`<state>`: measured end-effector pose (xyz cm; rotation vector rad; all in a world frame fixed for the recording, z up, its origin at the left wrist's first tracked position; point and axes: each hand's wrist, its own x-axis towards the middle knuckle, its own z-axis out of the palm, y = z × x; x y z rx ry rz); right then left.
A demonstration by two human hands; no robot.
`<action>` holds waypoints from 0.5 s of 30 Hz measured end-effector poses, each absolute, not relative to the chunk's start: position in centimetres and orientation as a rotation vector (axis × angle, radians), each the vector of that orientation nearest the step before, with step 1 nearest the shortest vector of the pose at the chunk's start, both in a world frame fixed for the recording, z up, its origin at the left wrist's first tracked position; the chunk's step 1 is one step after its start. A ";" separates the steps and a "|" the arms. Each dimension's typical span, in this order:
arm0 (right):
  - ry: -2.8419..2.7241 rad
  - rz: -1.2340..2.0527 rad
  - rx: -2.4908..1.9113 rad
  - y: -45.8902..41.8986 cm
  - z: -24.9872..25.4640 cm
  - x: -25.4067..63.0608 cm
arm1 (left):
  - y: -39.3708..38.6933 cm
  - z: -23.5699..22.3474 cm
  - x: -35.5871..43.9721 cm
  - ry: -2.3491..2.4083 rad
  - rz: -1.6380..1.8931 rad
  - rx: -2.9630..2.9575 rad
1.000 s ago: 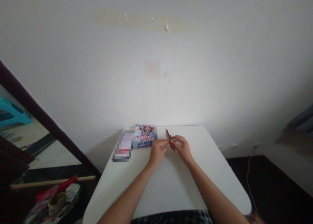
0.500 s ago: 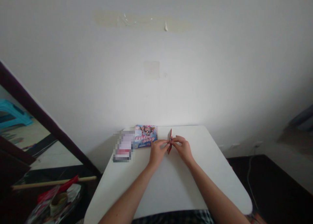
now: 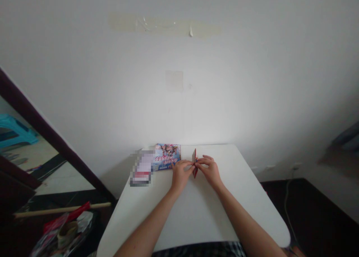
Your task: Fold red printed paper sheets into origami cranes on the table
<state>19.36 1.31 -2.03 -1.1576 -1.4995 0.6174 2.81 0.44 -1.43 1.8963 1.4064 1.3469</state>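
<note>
Since a sec ago, the thin red-edged piece (image 3: 195, 154) you've got has turned: it leaned far end left, then a bit right, and now stands nearly straight, edge-on to you, w/ its far part above your fingers and its near part below. Your hands haven't shifted much, so IMO it's a small re-angling in the grip, not a move across the tbl.

Your L hand (image 3: 180, 176) has thumb + index nearly closed at the piece's left side; the other fingers are extended, loosely together. Your R hand (image 3: 209, 171) pinches from the right, thumb + index nearly closed, other fingers raised a bit. Can't tell exactly how much each one grips, b/c the contact pt is tiny. The piece is b/w both hands, over the far half of the white table (image 3: 196, 219), approx. mid-width. Can't tell if it's touching the tabletop.

Count: 2 hands, 1 held piece (can't tell if it's 1 layer or more), 1 printed packet (image 3: 168, 155) just beside your L hand, far left, 1 pixelated phone-like item (image 3: 143, 167) left of that, 1 tbl. Off to the left: 1 blue stool (image 3: 17, 131), 1 wooden stick (image 3: 98, 205).
</note>
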 end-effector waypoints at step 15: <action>-1.507 0.628 -1.172 1.1 -1.8 19.4 | 0.5 -1.8 2.9 1.516 1.357 1.828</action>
